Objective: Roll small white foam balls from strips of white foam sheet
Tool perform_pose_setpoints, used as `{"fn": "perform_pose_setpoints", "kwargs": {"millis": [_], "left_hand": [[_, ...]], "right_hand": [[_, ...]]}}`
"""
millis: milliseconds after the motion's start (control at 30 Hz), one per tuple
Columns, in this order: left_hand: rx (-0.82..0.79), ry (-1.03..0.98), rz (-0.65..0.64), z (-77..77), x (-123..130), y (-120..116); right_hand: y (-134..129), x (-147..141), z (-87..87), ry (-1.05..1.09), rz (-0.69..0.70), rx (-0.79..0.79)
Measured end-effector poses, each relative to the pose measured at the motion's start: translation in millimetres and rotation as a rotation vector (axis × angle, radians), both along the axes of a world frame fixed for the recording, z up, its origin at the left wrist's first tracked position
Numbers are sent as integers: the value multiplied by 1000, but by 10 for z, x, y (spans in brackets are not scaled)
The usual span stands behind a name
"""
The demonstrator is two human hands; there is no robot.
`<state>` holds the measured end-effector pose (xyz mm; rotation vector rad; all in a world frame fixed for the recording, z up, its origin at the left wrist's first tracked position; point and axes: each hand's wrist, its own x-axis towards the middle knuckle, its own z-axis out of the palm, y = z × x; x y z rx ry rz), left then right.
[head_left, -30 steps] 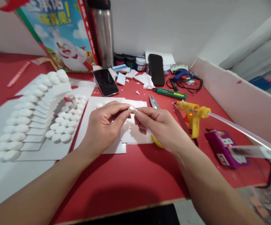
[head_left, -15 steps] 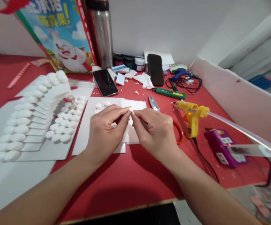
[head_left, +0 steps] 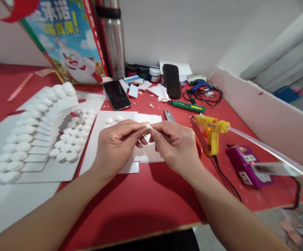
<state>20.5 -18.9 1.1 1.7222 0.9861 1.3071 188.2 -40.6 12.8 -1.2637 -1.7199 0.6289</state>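
Note:
Between the fingertips of both hands is a small white piece (head_left: 148, 127), soft-looking and mostly covered; its exact kind I cannot make out. My left hand (head_left: 120, 144) pinches it from the left, thumb against forefinger. From the other side my right hand (head_left: 176, 144) pinches it too, the tips of the two hands nearly touching. Under the hands lie a white board (head_left: 96, 148) with a few round white pieces (head_left: 109, 121) on it and a white paper sheet (head_left: 154, 157). Scissors (head_left: 169, 115) lie just beyond my right hand, their orange handle partly hidden by it.
Rows of white ovals (head_left: 23, 146) on stepped white board fill the left. A yellow glue gun (head_left: 211, 129) with a long stick stands right, near a purple power box (head_left: 245, 164). Two phones (head_left: 117, 94), a green cutter (head_left: 188, 106), a steel bottle (head_left: 112, 45) and a picture box (head_left: 70, 45) stand behind.
Both hands keep their pinch on the small white piece, with the fingers shifted slightly and the right fingers curled a little differently. The whole view has tilted slightly.

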Motion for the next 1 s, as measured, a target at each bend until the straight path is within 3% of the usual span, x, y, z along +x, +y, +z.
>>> {"fn": "perform_pose_setpoints", "kwargs": {"millis": [67, 167, 300, 400, 567, 633, 867, 1000], "left_hand": [[-131, -38, -85, 17, -29, 52], [-106, -25, -144, -10, -59, 82], [100, 96, -53, -48, -62, 48], [85, 124, 5, -26, -47, 12], [-104, 10, 22, 18, 15, -29], [-99, 0, 36, 15, 35, -32], [458, 221, 142, -56, 15, -13], [603, 291, 107, -126, 13, -29]], "right_hand": [[8, 4, -9, -28, 13, 17], [16, -3, -23, -45, 25, 33], [32, -21, -11, 76, 20, -92], [43, -27, 26, 151, -36, -174], [24, -48, 59, 21, -87, -1], [7, -58, 53, -63, -80, 87], [-34, -80, 32, -77, -29, 202], [-47, -82, 36, 23, -70, 113]]}}
